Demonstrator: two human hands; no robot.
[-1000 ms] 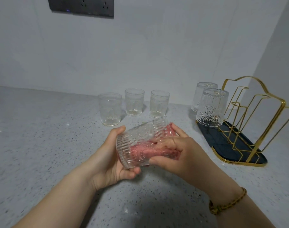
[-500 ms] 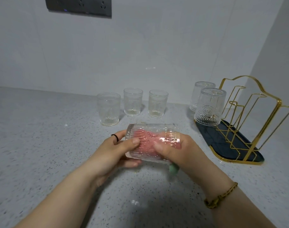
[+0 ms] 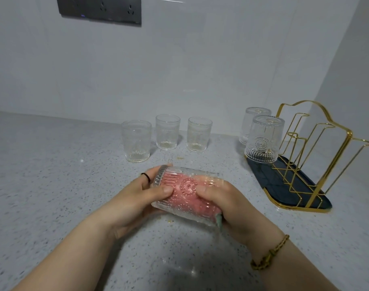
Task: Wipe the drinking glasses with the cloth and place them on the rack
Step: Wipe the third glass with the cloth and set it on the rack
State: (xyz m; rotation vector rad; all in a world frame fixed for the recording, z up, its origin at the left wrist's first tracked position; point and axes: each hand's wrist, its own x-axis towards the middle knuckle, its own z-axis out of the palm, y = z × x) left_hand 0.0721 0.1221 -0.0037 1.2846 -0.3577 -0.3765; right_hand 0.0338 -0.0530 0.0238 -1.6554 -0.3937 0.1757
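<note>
An embossed drinking glass (image 3: 185,203) lies on its side in mid-air above the counter, base to the left. My left hand (image 3: 137,198) grips its base end. My right hand (image 3: 227,204) is at its mouth, holding a pink cloth (image 3: 187,189) stuffed inside the glass, a green edge of it showing at the rim. Three upright glasses (image 3: 136,140) (image 3: 167,134) (image 3: 199,133) stand in a row behind. Two glasses (image 3: 264,139) (image 3: 255,115) sit upside down on the gold wire rack (image 3: 317,156) at the right.
The rack stands on a dark tray with gold rim (image 3: 269,186) near the right wall. A speckled grey counter (image 3: 53,175) extends to the left. A dark socket panel (image 3: 99,8) is on the back wall.
The glass has been turned in my hands, from tilted with its base toward me to lying nearly level. The cloth stays inside it, and both hands have shifted slightly lower.
</note>
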